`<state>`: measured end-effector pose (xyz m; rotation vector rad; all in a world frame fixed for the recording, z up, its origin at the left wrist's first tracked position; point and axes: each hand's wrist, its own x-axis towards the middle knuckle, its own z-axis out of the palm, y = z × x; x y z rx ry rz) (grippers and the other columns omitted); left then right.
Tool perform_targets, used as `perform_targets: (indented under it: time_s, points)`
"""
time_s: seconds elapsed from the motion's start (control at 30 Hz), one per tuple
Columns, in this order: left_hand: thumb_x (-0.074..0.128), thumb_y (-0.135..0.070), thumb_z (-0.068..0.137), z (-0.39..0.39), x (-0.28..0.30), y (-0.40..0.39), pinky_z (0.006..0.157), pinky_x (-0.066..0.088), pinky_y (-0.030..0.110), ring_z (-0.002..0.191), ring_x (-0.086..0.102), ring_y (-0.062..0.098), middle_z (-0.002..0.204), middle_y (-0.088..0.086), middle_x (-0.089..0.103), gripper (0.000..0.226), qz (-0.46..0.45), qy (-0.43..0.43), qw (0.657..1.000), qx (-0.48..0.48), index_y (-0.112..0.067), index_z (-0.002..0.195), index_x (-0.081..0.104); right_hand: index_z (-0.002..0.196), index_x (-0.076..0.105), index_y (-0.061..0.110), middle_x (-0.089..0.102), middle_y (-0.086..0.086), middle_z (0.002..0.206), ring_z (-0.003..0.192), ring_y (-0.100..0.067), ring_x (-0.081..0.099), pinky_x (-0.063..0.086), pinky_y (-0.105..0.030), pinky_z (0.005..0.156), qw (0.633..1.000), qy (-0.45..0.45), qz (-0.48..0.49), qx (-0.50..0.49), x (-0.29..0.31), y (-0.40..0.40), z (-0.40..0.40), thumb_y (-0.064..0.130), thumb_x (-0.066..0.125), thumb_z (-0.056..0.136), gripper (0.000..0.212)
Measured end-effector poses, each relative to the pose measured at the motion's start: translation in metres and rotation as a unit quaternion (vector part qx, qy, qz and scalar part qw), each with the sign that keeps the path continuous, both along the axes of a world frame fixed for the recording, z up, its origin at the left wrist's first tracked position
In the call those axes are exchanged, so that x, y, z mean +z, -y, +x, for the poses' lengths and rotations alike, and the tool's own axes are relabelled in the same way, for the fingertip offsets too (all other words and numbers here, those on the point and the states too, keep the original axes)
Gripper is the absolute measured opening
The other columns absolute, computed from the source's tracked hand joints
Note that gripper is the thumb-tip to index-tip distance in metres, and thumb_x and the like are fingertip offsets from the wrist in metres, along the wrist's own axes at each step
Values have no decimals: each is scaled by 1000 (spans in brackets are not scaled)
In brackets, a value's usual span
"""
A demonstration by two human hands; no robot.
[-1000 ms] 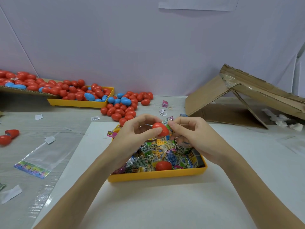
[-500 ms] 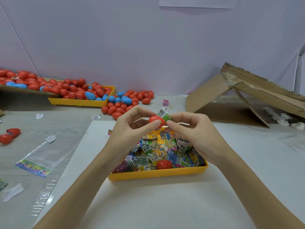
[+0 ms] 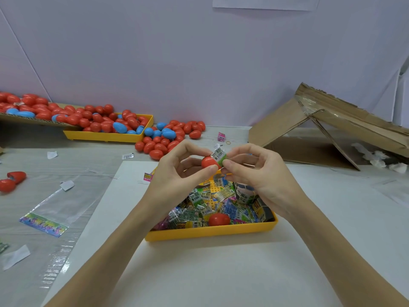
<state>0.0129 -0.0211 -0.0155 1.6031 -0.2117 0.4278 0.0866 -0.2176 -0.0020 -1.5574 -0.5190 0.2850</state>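
Above the tray (image 3: pixel 210 232), your left hand (image 3: pixel 177 173) pinches a red egg (image 3: pixel 209 162); your right hand (image 3: pixel 254 171) pinches a packet (image 3: pixel 219 156) against it.

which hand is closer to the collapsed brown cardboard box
Right. The right hand, pinching a green barcoded packet, is left of the collapsed brown cardboard box; the left hand, pinching a small red plastic egg, is farther left, beyond the right hand.
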Motion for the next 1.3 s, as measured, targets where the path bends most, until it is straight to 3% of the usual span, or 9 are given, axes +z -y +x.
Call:
perform_targets:
  time_s: [0.13, 0.33, 0.5, 0.73, 0.83, 1.07, 1.3]
  points:
    - [81, -13, 85, 1, 0, -1, 80, 57, 20, 98, 74, 15, 115, -8, 72, 28, 25, 25, 999, -1, -11, 108, 64, 119, 70, 13, 80, -10, 103, 96, -29, 78, 63, -28, 77, 999, -13, 18, 29, 5, 1, -1, 20, 82, 82, 40]
    - [82, -19, 83, -1, -1, -3, 80, 64, 34, 98, 74, 24, 110, -4, 70, 33, 70, 60, 996, 7, -13, 109, 63, 108, 79, 13, 80, -10, 103, 95, -25, 78, 61, -24, 78, 996, -13, -13, 82, 7, 0, -6, 18, 79, 88, 21]
    - [86, -24, 77, -2, 3, -3, 84, 59, 24, 96, 74, 21, 101, -3, 75, 37, 103, 92, 990, 16, -17, 110, 68, 110, 78, 8, 77, -18, 111, 106, -28, 75, 61, -29, 84, 988, -108, 13, 113, 11, 1, -6, 29, 72, 91, 29]
    - [87, -24, 76, -2, -1, -1, 85, 61, 28, 97, 74, 21, 105, -1, 73, 49, 143, 117, 982, 35, -10, 121, 70, 104, 81, 7, 78, -17, 104, 101, -28, 76, 62, -30, 85, 992, -87, -9, 90, 10, 2, -5, 28, 78, 85, 29]
    - [86, -24, 78, 1, -2, -2, 83, 62, 29, 96, 73, 19, 109, 1, 68, 43, 172, 132, 975, 49, -7, 115, 74, 101, 82, 11, 79, -15, 103, 99, -27, 77, 62, -29, 83, 993, -87, -13, 80, 8, -1, -6, 30, 80, 81, 28]
    - [86, -24, 76, -1, 0, 0, 82, 63, 30, 95, 76, 21, 102, 2, 77, 41, 91, 82, 992, 39, -14, 113, 75, 115, 75, 4, 77, -16, 112, 107, -28, 74, 61, -29, 85, 987, -131, 24, 89, 10, -1, -7, 31, 76, 85, 40]
    - [85, -23, 74, -3, 2, 1, 83, 64, 34, 94, 76, 21, 102, 4, 78, 44, 60, 44, 997, 16, -12, 114, 74, 111, 76, 3, 77, -17, 110, 102, -25, 76, 61, -27, 86, 989, -120, 17, 84, 9, 1, -4, 25, 77, 84, 36]
